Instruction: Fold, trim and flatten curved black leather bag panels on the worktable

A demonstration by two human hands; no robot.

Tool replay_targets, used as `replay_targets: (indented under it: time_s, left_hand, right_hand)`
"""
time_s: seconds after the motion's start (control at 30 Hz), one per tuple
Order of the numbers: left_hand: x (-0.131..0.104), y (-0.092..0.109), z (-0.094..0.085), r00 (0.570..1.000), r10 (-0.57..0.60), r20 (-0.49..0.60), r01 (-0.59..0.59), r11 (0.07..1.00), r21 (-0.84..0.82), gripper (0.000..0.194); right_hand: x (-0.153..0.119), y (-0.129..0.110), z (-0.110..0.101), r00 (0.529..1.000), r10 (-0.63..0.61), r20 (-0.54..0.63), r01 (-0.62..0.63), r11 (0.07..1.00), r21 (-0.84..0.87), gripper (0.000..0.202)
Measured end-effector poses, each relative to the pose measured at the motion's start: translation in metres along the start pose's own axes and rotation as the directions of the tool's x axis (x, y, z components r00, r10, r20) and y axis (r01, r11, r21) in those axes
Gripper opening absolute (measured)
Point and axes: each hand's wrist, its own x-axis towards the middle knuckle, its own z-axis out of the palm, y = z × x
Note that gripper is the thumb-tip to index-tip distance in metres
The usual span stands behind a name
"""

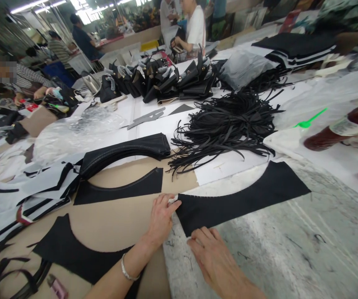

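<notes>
A black curved panel [241, 199], leather-like, lies on a grey-white marked slab, its concave edge facing away from me. My left hand [162, 216], with a bracelet on the wrist, pinches the panel's upper left corner between thumb and fingers. At the lower left corner, my right hand [212, 253] has its fingers curled together on the panel's edge; its thumb is partly hidden. A second black curved piece [82, 253] lies under my left forearm on tan board. Beyond it rests another single curved piece [123, 187], beside a stack of similar pieces [123, 149].
A heap of black strips [231, 120] lies beyond the panel. Black bags [166, 79] crowd the table further back. At right are a bottle of dark red liquid [331, 131] and a green plastic tool [310, 119]. A small pink tool [57, 286] lies lower left. Several people work behind.
</notes>
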Motion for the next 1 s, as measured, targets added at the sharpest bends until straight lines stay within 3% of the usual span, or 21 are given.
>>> replay_targets:
  time_s: [0.1,0.2,0.4,0.6,0.7,0.8,1.0]
  left_hand:
    - [-0.007,0.003,0.002,0.993,0.095,0.062,-0.093,0.995,-0.042,0.061]
    - [-0.019,0.000,0.004,0.972,0.187,0.145,-0.180,0.982,-0.062,0.057]
    - [-0.042,-0.013,0.000,0.961,0.258,0.103,-0.261,0.965,0.021,0.053]
    - [-0.038,0.002,0.004,0.938,0.321,0.130,-0.326,0.945,0.016,0.057]
    - [-0.038,0.008,0.004,0.944,0.288,0.159,-0.283,0.958,-0.054,0.055]
    - [-0.041,0.010,0.003,0.962,0.234,0.138,-0.217,0.968,-0.127,0.054]
    - [-0.046,0.009,0.005,0.985,0.119,0.126,-0.114,0.992,-0.051,0.068]
  right_hand:
    - [0.008,-0.004,-0.001,0.998,0.024,-0.053,-0.024,1.000,0.002,0.043]
    - [0.010,-0.010,0.010,1.000,0.028,-0.011,-0.028,0.999,-0.038,0.048]
    - [-0.003,-0.018,0.030,0.996,0.014,-0.084,-0.014,1.000,-0.002,0.050]
    - [-0.004,-0.021,0.033,0.979,0.142,-0.143,-0.152,0.986,-0.063,0.052]
    - [-0.008,-0.026,0.031,0.984,0.151,-0.096,-0.152,0.988,-0.001,0.039]
    - [-0.010,-0.027,0.026,0.979,0.157,-0.128,-0.152,0.987,0.045,0.037]
    - [-0.009,-0.022,0.034,0.968,0.169,-0.187,-0.196,0.972,-0.133,0.050]
